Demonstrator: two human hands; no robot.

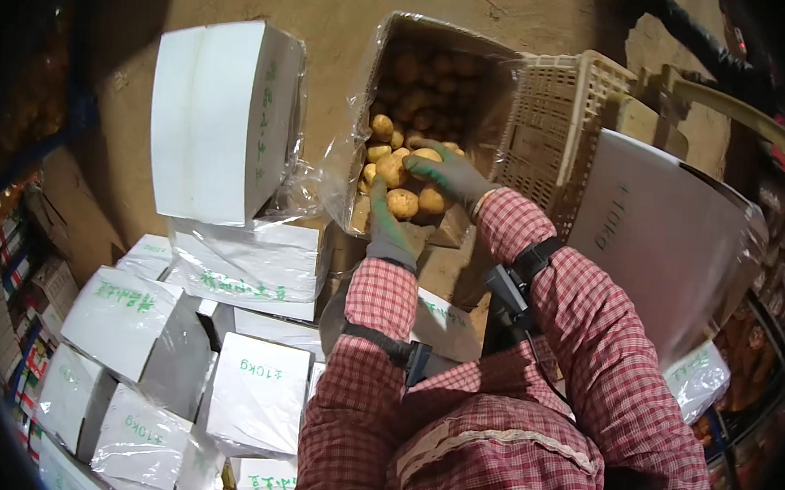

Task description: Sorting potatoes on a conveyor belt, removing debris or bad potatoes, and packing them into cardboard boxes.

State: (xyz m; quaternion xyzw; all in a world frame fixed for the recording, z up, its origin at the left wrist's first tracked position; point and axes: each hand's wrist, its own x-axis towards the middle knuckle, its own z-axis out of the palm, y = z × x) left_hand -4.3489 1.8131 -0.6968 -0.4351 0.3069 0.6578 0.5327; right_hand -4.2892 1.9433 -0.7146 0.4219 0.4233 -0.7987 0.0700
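Note:
Before me an open cardboard box (445,43) lined with clear plastic film holds many potatoes (402,204); its far part lies in shadow. Both my hands wear grey-green gloves. Over the potatoes, my right hand (451,171) has its fingers curled round a pale potato (427,155). My left hand (392,225) reaches in at the near left side, its thumb and fingers against the potatoes, partly hidden; whether it grips one I cannot tell.
A beige plastic crate (545,119) stands against the box's right side. White cartons with green writing (259,392) are stacked at the lower left, and a tall white carton (205,119) stands left of the box. Another large carton (655,241) is at the right.

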